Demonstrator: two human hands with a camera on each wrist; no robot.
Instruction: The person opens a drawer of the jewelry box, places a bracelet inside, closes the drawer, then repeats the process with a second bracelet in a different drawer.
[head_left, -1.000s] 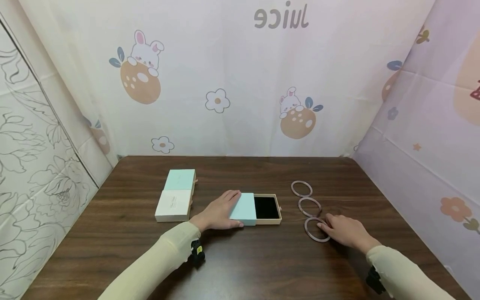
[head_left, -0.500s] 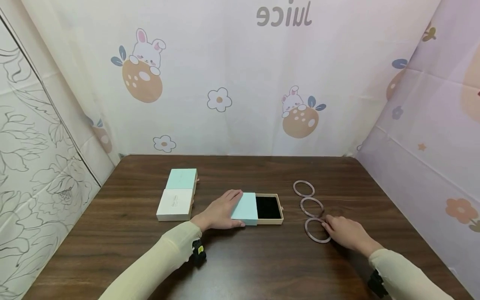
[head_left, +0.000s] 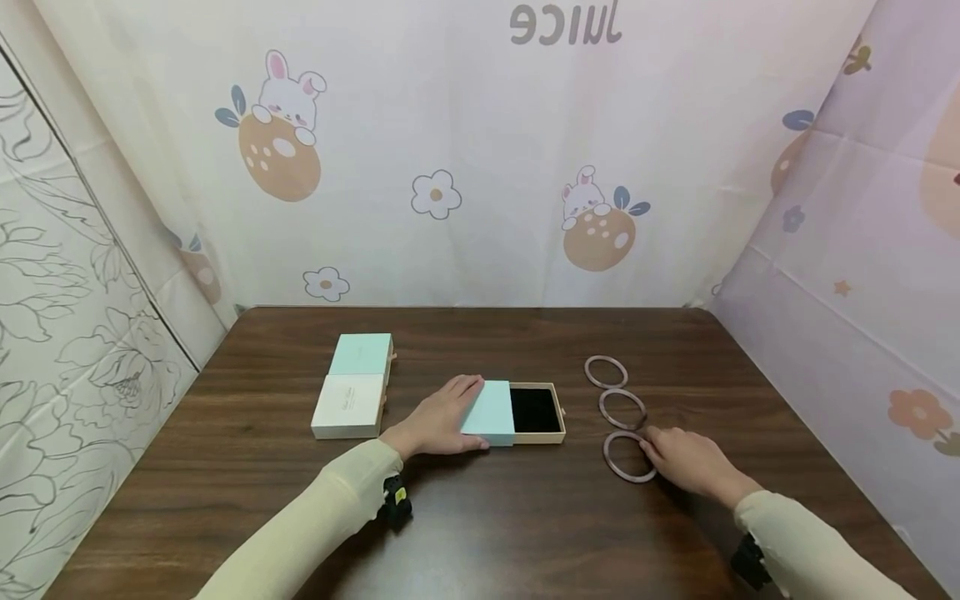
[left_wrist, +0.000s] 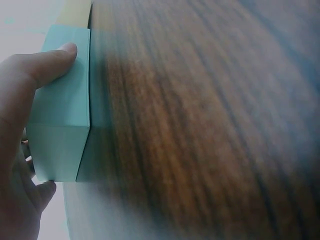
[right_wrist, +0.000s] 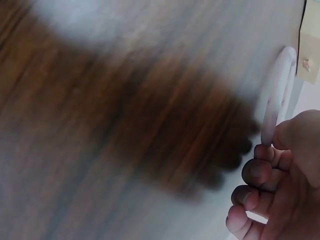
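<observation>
Gripping a half-open turquoise cardboard box [head_left: 495, 410], the left hand [head_left: 437, 421] seems to steady it; to its right, the right hand [head_left: 692, 462] pinches the nearest slim mauve ring [head_left: 627, 478], apparently for pick-up, calling next for a lift.

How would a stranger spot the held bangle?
On the brown wooden table, find the half-open light blue box. Right of it, this bangle sits at the near end of a row of three, and is the only one pinched by the right hand.
</observation>
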